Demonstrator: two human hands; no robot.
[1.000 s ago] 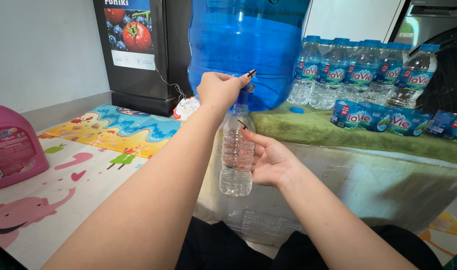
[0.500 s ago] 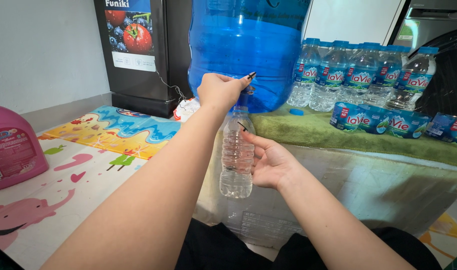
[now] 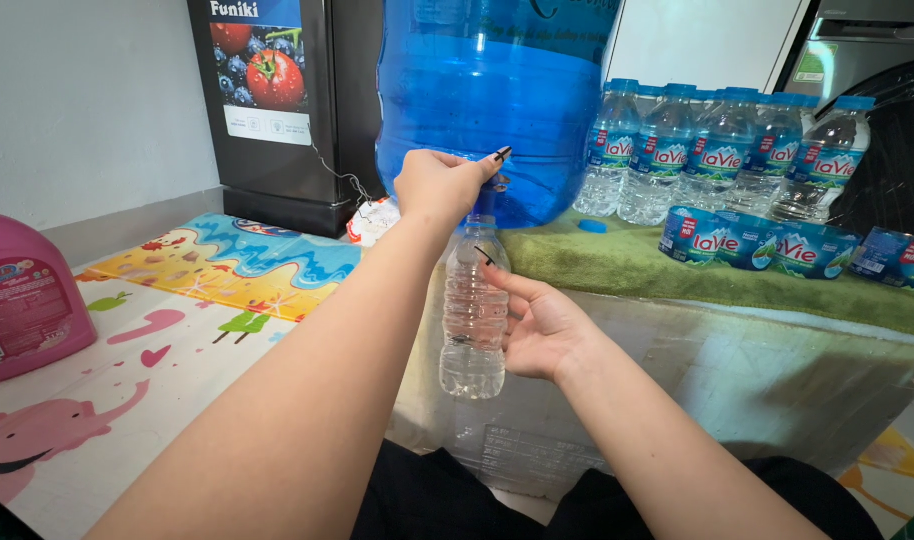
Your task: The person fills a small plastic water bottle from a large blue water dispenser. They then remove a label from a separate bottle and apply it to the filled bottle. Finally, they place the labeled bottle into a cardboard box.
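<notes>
Small clear plastic bottle [image 3: 473,318], upright and uncapped, held at frame centre beneath the tap of a large blue water jug [image 3: 492,100]. Right hand [image 3: 539,328] cupped around the bottle from three o'clock, fingers [image 3: 499,283] loosely curled against its ribbed side, thumb side hidden behind it. Left hand [image 3: 439,186] at twelve o'clock of the bottle's mouth, fingers pinched narrow on the jug's tap; whether water is running, impossible to tell. Jug standing on a green mat [image 3: 677,272] spread over a low ledge. At two o'clock, a row of capped water bottles [image 3: 722,155] on the mat, with shrink-wrapped packs of small bottles [image 3: 777,243] just beside them at three o'clock. At eleven o'clock, a black cabinet [image 3: 282,105] with fruit pictures on its front. At nine o'clock, a pink detergent jug [image 3: 22,300] on a colourful cartoon play mat [image 3: 177,320] covering the floor.
</notes>
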